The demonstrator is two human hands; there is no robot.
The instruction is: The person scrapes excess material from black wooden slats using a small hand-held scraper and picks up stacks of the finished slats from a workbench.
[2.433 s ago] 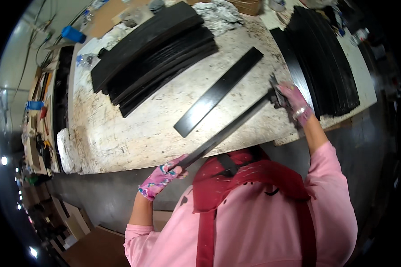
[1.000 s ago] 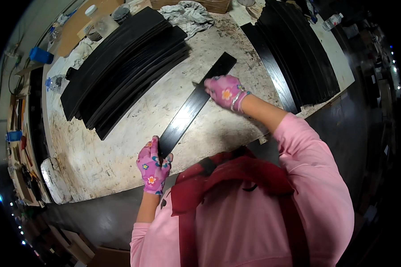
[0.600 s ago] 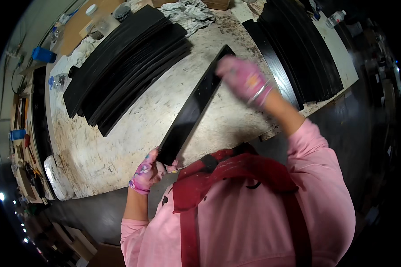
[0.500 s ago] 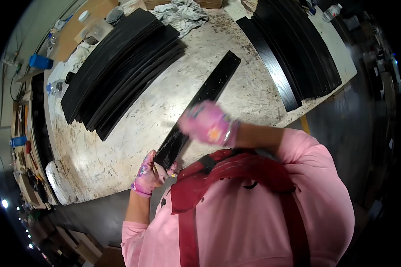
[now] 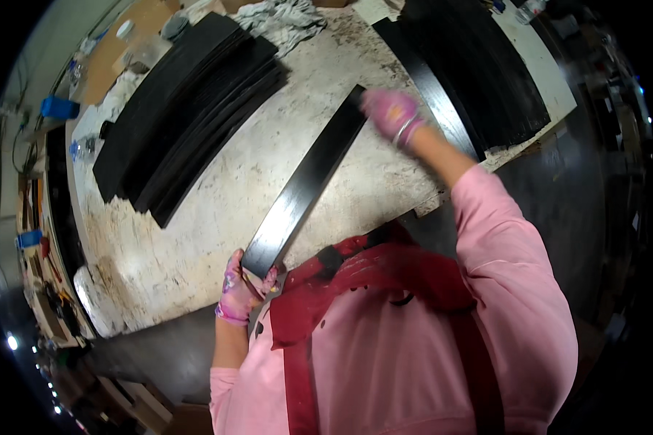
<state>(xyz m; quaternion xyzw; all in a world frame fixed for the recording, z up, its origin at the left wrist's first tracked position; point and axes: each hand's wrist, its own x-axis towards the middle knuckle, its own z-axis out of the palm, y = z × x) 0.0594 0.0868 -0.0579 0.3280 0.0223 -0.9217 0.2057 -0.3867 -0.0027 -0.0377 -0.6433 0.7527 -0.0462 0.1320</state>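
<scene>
Black strip [image 5: 303, 187] over tabletop [image 5: 163, 272], long axis 7-to-1 o'clock. Hands apart: my left hand [image 5: 241, 291] clamps its 7-o'clock end; my right hand [image 5: 393, 116], blurred, at 1 o'clock, grip unclear.

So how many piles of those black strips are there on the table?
2: a left pile and a right pile on the table. The black strip between them, its near end in the left hand, isn't counted. More could hide behind the piles.
</scene>
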